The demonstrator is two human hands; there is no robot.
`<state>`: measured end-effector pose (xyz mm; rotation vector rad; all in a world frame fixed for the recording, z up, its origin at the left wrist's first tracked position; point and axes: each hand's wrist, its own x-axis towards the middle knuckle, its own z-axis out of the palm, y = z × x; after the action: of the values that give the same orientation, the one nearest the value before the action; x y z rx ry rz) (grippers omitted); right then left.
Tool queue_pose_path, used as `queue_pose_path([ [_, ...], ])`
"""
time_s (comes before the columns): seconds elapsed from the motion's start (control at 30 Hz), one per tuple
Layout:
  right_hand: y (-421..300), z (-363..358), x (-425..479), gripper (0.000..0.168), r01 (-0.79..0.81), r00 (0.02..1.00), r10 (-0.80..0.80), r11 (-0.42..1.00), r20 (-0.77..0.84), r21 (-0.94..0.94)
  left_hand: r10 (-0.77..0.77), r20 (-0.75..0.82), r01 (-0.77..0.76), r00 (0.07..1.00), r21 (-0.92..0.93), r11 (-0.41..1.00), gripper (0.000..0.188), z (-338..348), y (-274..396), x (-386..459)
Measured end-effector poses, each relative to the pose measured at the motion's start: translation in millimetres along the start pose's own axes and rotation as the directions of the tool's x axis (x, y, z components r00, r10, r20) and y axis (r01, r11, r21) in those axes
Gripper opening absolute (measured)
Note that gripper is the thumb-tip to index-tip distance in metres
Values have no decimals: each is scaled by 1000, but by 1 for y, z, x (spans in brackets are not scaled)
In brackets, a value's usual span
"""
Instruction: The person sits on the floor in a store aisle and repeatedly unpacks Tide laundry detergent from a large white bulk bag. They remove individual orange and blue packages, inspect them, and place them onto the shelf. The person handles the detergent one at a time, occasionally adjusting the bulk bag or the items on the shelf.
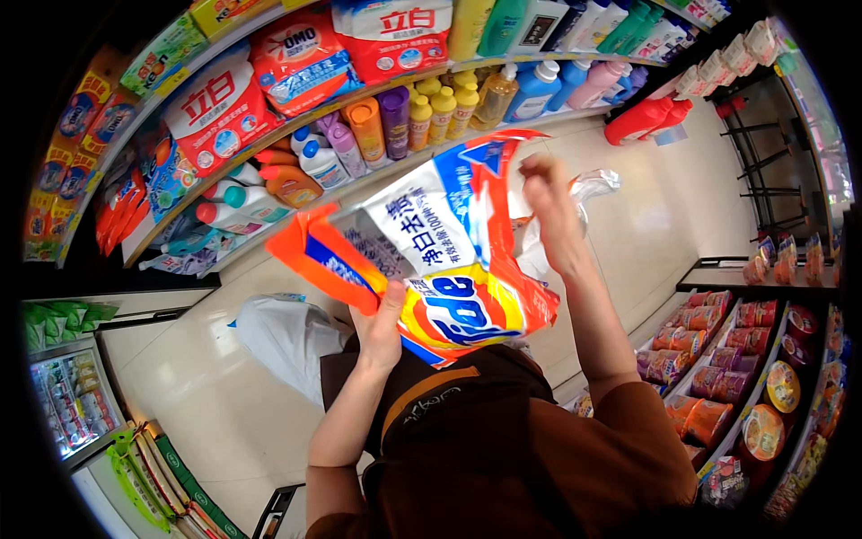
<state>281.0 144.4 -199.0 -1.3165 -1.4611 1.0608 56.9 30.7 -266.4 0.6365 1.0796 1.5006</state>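
My left hand [381, 331] grips the lower left edge of an orange Tide laundry detergent bag [465, 303], its thumb on the front. The bag is tilted in front of my body, with blue, white and yellow areas on its printed face. Its clear side panel shows the back of the printed film. My right hand [553, 214] is raised close to the bag's right edge, slightly blurred, and appears to hold nothing. Crumpled white plastic [596, 183] shows behind that hand.
Ahead, a curved shelf [296, 128] bears detergent bags [303, 60] and several bottles [441, 114]. Red bottles [640, 121] stand on the tiled floor [195, 397]. A white plastic bag [286, 343] is at my left. Instant-noodle cups [714, 381] fill a rack at right.
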Motion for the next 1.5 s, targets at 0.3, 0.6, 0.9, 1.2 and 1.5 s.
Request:
queue_pose_path([
  [0.3,30,62,-36,45,-431,883,318,841,346,328,95,-82,-30,992,584,812,57,-12,8,9],
  [0.6,55,66,-37,45,-656,755,552,617,354,435,-287,-86,299,954,214,930,50,-28,-5,15],
  [0.9,61,68,-44,48,-440,846,390,896,364,64,-89,-201,122,975,155,980,38,-47,-16,66],
  [1.2,107,97,-27,54,-189,980,195,975,33,-120,236,-424,39,875,546,837,47,-47,-38,80],
  [1.5,126,95,-15,58,-477,878,470,846,91,237,114,-437,192,892,594,781,54,-51,-25,90],
])
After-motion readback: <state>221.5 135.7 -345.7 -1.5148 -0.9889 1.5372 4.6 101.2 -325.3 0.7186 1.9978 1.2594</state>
